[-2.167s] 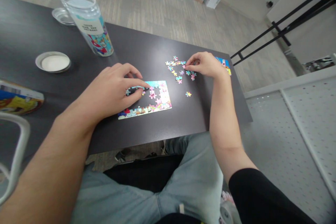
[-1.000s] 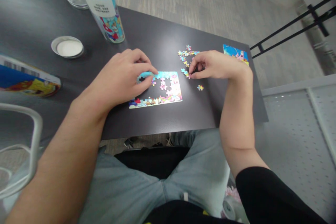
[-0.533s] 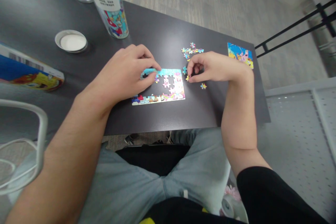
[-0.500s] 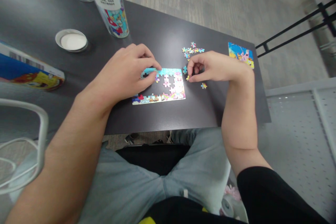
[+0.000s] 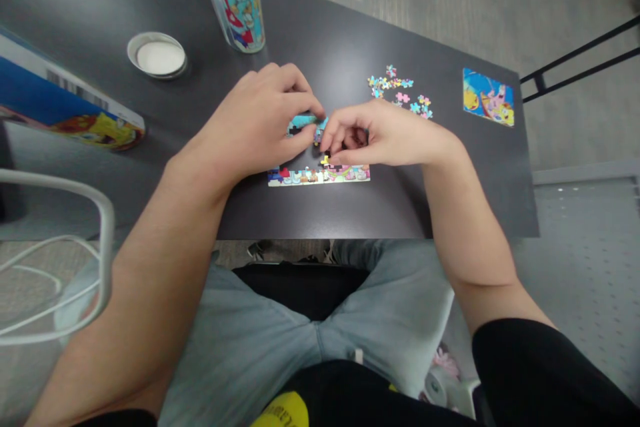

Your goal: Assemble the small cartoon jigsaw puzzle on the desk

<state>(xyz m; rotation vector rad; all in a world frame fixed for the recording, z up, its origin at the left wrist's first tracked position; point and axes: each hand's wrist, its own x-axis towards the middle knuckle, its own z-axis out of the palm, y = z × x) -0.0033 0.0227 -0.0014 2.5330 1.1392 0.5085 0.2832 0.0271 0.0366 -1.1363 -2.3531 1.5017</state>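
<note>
A partly joined jigsaw puzzle [image 5: 320, 177] lies on the dark table, its bottom border strip showing and much of its right side hidden under my right hand [image 5: 385, 133]. That hand pinches a small yellow puzzle piece [image 5: 325, 160] between thumb and fingertips, over the gap in the puzzle's middle. My left hand [image 5: 265, 123] rests over the puzzle's upper left, thumb and forefinger spread apart, with its fingertips at the blue top edge. Close to the left thumb is a small multicoloured piece [image 5: 317, 137].
Loose puzzle pieces [image 5: 403, 98] lie beyond my right hand. A picture card [image 5: 489, 97] is near the table's right end. To the left stand a clear printed canister [image 5: 240, 13], a round lid [image 5: 159, 55] and a blue printed box [image 5: 75, 100]. A white cable [image 5: 106, 247] hangs at lower left.
My right hand has moved left from beside the puzzle to over it, carrying the yellow puzzle piece. My left hand stays at the puzzle's upper left. The camera view has shifted.
</note>
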